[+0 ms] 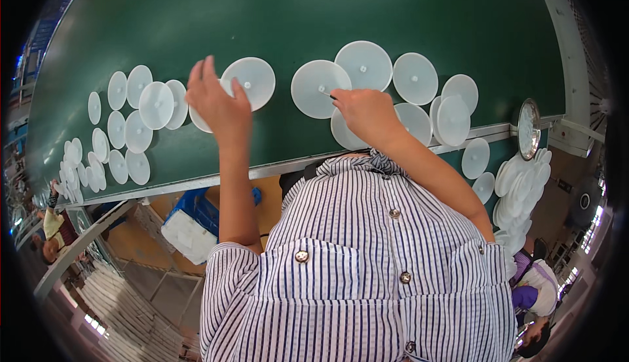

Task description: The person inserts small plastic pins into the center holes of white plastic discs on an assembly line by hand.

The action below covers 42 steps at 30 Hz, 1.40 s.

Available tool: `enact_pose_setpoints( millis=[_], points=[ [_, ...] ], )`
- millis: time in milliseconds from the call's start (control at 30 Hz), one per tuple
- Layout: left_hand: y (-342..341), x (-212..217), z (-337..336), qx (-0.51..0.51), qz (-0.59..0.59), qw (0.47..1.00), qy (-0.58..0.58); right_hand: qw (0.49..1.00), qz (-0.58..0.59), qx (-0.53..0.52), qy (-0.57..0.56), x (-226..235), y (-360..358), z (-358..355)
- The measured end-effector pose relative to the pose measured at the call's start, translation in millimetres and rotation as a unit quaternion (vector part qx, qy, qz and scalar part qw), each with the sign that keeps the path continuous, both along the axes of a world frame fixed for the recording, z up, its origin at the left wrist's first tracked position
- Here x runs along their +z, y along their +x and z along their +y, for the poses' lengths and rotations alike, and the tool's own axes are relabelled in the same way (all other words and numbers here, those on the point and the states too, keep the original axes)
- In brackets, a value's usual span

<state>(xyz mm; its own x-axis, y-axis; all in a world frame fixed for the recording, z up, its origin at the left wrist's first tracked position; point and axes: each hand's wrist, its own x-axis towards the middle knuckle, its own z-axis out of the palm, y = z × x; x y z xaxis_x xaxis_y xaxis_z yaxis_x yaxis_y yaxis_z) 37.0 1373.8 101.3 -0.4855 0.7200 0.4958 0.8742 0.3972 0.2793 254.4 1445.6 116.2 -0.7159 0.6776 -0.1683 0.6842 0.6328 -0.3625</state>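
Translucent white round discs, each with a small raised hub at its centre, lie on a green tabletop point(275, 15). My right hand point(368, 116) is closed around a thin, dark-and-silver pointed tool point(329, 95); its exact kind is too small to make out. The tool's tip reaches the hub of one disc point(313, 81) in front of me. My left hand point(219, 103) has its fingers spread, with the thumb near another disc point(255, 77). A partly covered disc point(199, 121) lies beneath that hand. Whether the left fingers touch either disc I cannot tell.
More discs point(415, 79) lie to the right, some overlapping. Several discs point(156, 105) spread out to the left. A shiny round metal dish point(528, 129) sits at the table's right edge, near a heap of discs point(521, 188). Other people point(537, 286) are at both sides.
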Motion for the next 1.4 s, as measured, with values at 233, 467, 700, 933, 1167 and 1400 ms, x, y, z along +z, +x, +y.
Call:
enact_pose_setpoints(
  millis=[233,467,700,933,1167,1400],
  points=[
    [54.1,-34.2,14.8,-0.181,-0.293,0.938,-0.047,0.999,-0.027,-0.009,-0.016,-2.7,-1.1,0.5],
    [72.5,-50.8,14.5,-0.156,-0.261,0.948,-0.095,0.997,0.068,-0.014,-0.024,-11.0,-0.5,3.8],
    [60.1,-72.5,8.4,-0.101,-0.424,0.894,-0.104,0.999,0.046,-0.002,-0.023,-18.3,3.1,3.4],
    [63.0,-56.4,1.0,-0.060,-0.515,0.852,-0.079,0.992,0.101,-0.027,-0.067,-8.4,12.7,3.1],
    [72.8,-35.1,1.8,-0.090,-0.472,0.876,-0.046,0.989,0.134,-0.019,-0.056,-9.2,15.7,3.0],
    [79.1,-30.4,2.8,-0.082,-0.510,0.856,-0.015,0.983,0.172,-0.024,-0.054,-4.4,20.6,6.6]
  ],
)
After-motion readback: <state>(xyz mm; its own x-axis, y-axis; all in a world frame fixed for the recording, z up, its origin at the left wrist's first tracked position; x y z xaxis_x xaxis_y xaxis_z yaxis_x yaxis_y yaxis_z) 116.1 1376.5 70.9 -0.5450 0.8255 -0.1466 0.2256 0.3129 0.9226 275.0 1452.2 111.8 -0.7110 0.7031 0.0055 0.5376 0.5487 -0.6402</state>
